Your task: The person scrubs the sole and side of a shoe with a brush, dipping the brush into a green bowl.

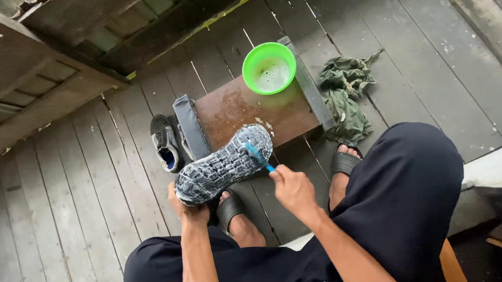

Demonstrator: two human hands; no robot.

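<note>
Soapy grey shoe sole [224, 165] faces up over the wet wooden stool [242, 109]. My left hand [188, 210] grips its heel end; my right hand [292, 188] pinches a blue toothbrush [258, 156] against the toe. Green basin [269, 68] sits behind, second shoe [165, 143] left.

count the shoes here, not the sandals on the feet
2. One shoe is held sole-up in the left hand while the right hand holds a blue brush on it. The other shoe lies on the plank floor, left of the wooden board.
</note>
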